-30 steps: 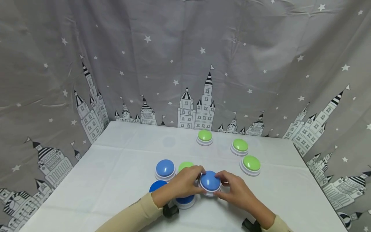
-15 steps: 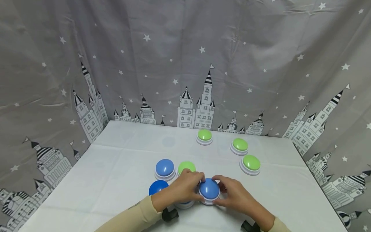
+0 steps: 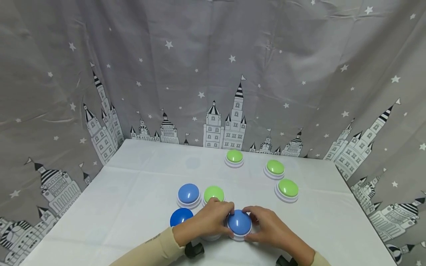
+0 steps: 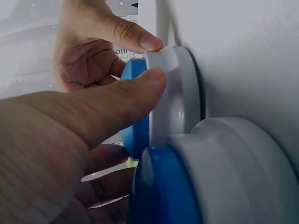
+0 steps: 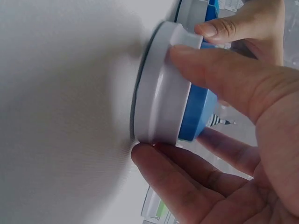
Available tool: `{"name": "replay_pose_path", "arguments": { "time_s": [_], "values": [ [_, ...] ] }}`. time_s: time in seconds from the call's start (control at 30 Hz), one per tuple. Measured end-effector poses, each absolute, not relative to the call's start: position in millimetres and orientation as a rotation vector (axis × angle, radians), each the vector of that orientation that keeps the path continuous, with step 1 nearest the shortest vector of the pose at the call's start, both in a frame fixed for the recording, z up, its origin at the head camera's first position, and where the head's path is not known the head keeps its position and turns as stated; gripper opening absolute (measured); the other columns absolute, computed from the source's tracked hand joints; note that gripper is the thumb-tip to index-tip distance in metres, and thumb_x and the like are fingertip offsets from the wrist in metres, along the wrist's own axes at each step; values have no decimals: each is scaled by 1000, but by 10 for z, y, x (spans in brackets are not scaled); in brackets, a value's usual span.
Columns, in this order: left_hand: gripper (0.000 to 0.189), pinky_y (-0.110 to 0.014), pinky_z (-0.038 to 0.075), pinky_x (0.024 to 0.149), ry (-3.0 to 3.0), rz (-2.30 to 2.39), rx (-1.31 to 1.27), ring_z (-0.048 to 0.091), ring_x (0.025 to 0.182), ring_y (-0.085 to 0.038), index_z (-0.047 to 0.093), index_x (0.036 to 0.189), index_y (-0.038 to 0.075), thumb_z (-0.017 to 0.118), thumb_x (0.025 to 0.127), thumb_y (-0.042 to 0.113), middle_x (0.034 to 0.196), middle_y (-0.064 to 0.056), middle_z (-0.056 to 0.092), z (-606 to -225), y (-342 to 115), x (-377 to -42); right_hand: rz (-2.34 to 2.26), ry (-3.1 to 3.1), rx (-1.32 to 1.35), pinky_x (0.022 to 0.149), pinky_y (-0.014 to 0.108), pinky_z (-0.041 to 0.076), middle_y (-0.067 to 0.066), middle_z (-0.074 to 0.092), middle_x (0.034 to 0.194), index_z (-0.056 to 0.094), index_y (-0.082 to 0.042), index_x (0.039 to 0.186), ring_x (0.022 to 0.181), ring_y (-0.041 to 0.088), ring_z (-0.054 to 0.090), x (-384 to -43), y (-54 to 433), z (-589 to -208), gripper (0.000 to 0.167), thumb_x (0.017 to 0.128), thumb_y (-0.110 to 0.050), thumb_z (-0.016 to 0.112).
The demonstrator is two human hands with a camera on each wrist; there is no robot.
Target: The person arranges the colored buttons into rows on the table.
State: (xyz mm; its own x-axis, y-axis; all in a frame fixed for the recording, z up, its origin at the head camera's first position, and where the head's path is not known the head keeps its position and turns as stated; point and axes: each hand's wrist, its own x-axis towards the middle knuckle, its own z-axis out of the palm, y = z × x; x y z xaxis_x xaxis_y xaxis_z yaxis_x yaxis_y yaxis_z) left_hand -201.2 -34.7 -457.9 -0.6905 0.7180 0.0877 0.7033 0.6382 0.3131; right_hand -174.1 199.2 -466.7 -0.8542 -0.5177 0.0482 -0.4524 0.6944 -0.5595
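Both hands hold one blue push button (image 3: 240,222) with a white round base, near the front of the table. My left hand (image 3: 213,218) pinches its left side, thumb on the white base in the left wrist view. On the other side my right hand (image 3: 271,228) grips it, with the thumb (image 5: 196,60) on the base and fingers around the far edge. The base sits at the tabletop. Beneath the left hand is another blue button (image 4: 163,186), mostly hidden in the head view. Just beyond that hand stands a green button (image 3: 214,193), partly covered.
Left of the hands stand a lighter blue button (image 3: 188,193) and a darker blue button (image 3: 181,216), partly behind the left forearm. Farther back are three green buttons (image 3: 235,156). A white cloth (image 3: 139,192) covers the table; a grey castle-print curtain (image 3: 266,74) hangs behind.
The held blue button has moved toward the person, with both hands still on it. More of the green button beyond the left hand now shows. The other buttons have stayed in place.
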Motion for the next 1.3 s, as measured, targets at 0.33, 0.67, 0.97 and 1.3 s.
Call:
{"name": "replay_pose_path", "arguments": {
  "time_s": [0.33, 0.67, 0.97, 1.3],
  "values": [
    [55, -29, 37, 81, 2753, 493, 1252, 52, 79, 2, 58, 102, 20, 88, 68, 50, 86, 15, 61, -4588, -363, -2017, -883, 2717, -849, 77, 27, 54, -9, 62, 104, 59, -12, 124, 87, 5, 57, -1724, 2005, -4633, 66, 70, -35, 90],
    [58, -28, 39, 80, 2720, 520, 1259, 50, 77, 1, 58, 108, 19, 85, 70, 54, 85, 16, 58, -4614, -396, -2042, -843, 2701, -868, 81, 27, 53, -9, 60, 108, 55, -14, 127, 91, 4, 56, -1721, 2010, -4638, 69, 72, -38, 88],
    [50, -25, 48, 82, 2627, 663, 1208, 58, 88, -2, 65, 109, 17, 83, 76, 49, 98, 11, 64, -4522, -442, -2125, -849, 2551, -941, 86, 28, 54, -1, 56, 121, 51, -12, 131, 101, 9, 59, -1818, 2088, -4527, 51, 85, -7, 72],
    [35, -28, 52, 84, 2619, 740, 1050, 62, 98, -15, 67, 113, 11, 75, 89, 34, 105, -1, 67, -4295, -380, -2389, -975, 2626, -901, 86, 34, 54, 11, 61, 118, 56, -5, 124, 101, 23, 62, -2229, 2087, -4604, 35, 90, 2, 60]
  ]
}}
